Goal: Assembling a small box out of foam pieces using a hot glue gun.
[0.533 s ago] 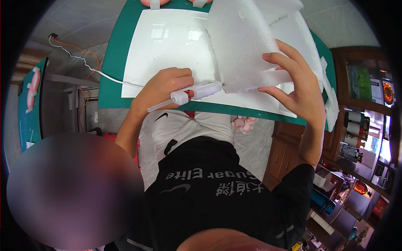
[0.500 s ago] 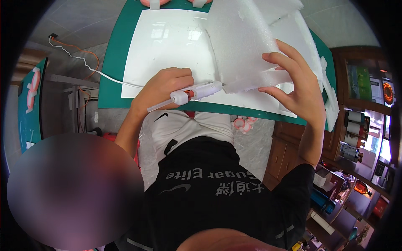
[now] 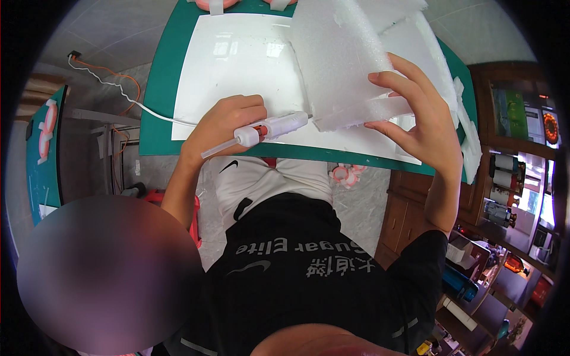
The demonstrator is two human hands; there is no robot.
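My left hand is closed around a white hot glue gun, with a clear glue stick poking out of its back end. The gun's nozzle points right, close to the lower left corner of a white foam sheet that stands tilted up from the table. A narrow foam strip runs along the sheet's lower edge. My right hand curves around the right end of these foam pieces, fingers above the strip and thumb below, gripping them.
Under the work lies a glossy white board on a green tabletop. A white power cord runs left from the gun to a floor socket. More foam lies at the right edge; pink rolls sit at the far edge.
The glue gun in my left hand has shifted slightly left and up, along the foam's lower corner. My right hand and the foam have barely moved.
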